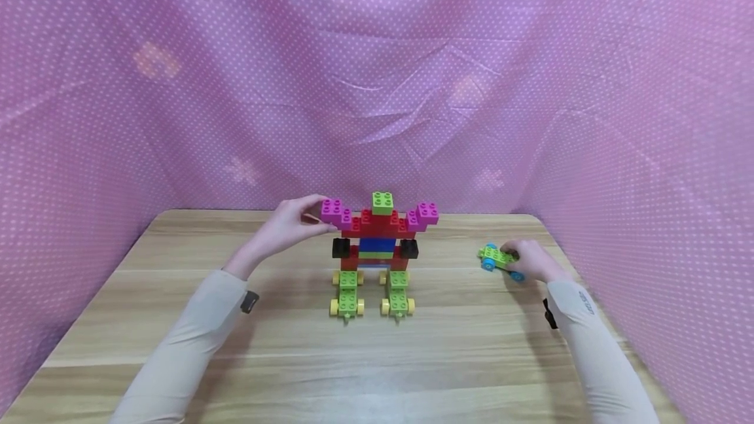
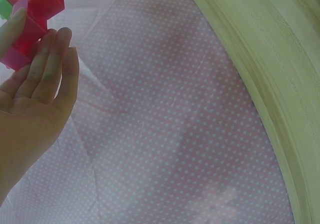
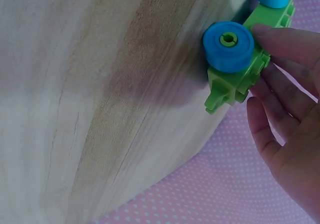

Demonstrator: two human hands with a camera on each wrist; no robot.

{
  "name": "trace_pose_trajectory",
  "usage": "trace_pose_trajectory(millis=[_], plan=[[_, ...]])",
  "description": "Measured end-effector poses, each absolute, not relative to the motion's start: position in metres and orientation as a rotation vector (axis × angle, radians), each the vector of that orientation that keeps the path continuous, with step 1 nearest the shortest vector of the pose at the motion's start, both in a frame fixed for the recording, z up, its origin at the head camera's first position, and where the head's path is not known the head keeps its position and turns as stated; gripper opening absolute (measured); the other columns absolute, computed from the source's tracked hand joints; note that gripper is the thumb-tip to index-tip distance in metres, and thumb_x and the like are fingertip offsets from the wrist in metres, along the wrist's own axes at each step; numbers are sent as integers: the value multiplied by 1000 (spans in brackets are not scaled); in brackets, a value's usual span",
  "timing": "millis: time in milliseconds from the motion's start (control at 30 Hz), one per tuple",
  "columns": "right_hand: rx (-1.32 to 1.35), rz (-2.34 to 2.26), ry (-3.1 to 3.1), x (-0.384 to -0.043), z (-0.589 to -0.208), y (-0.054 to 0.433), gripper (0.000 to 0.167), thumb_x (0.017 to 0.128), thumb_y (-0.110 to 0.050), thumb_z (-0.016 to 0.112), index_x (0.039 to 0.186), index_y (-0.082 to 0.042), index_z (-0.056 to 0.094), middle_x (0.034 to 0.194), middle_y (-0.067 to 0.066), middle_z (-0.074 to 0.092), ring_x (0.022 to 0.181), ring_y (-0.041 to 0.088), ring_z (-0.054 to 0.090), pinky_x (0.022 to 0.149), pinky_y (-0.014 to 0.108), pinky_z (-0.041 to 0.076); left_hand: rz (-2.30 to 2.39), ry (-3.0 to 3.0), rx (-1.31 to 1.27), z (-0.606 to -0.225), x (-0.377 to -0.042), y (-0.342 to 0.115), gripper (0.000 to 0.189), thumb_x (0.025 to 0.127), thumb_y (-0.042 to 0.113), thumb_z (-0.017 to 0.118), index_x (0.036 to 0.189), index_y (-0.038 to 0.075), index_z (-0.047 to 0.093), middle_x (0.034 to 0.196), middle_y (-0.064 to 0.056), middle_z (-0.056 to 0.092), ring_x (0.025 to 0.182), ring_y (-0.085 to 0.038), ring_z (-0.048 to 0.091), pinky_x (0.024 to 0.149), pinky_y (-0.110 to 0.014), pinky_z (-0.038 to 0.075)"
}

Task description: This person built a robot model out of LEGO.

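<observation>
A toy brick robot figure [image 1: 377,247] stands upright mid-table. Its body is red and blue, with a lime brick on top and two lime wheeled bases with yellow wheels as feet. My left hand [image 1: 291,222] pinches the magenta bricks [image 1: 333,211] of the figure's left-side arm. In the left wrist view, thumb and fingers of the left hand [image 2: 37,94] lie on either side of those pink bricks [image 2: 31,30]. Over at the right, my right hand [image 1: 532,259] holds a lime toy car [image 1: 490,255] with blue wheels. The right wrist view shows thumb and fingertips gripping the car's [image 3: 231,79] studded body at the tabletop.
The wooden table [image 1: 471,358] has its far edge just behind the figure. Pink dotted cloth [image 1: 377,103] hangs behind and on both sides. Black bricks [image 1: 340,248] jut from the figure's sides.
</observation>
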State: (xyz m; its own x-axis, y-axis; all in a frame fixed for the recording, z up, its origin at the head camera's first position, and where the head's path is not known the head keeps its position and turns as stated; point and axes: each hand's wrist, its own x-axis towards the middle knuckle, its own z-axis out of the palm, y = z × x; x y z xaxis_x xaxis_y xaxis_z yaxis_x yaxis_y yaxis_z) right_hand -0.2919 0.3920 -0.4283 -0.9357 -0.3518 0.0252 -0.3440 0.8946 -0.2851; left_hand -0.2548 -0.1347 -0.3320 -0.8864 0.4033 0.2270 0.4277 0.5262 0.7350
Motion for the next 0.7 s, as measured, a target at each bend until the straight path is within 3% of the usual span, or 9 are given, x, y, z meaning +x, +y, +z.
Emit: trace_pose_trajectory(millis=[400,700], plan=[[-781,-541,3036,-276,-416,397,30,75,-7,73,102,7,69,86,15,72,76,21,65,68,36,57,-1328,-2721,-734,-332,-241,-131,46,87,17,76,130,7,60,113,-14,72,103,-27,69,94,-39,60],[-738,-518,3063,-257,-373,386,30,81,-6,74,108,6,70,91,15,74,83,26,69,76,43,60,-1330,-2715,-702,-331,-230,-126,47,87,16,76,130,6,60,113,-15,72,104,-27,69,93,-39,60]])
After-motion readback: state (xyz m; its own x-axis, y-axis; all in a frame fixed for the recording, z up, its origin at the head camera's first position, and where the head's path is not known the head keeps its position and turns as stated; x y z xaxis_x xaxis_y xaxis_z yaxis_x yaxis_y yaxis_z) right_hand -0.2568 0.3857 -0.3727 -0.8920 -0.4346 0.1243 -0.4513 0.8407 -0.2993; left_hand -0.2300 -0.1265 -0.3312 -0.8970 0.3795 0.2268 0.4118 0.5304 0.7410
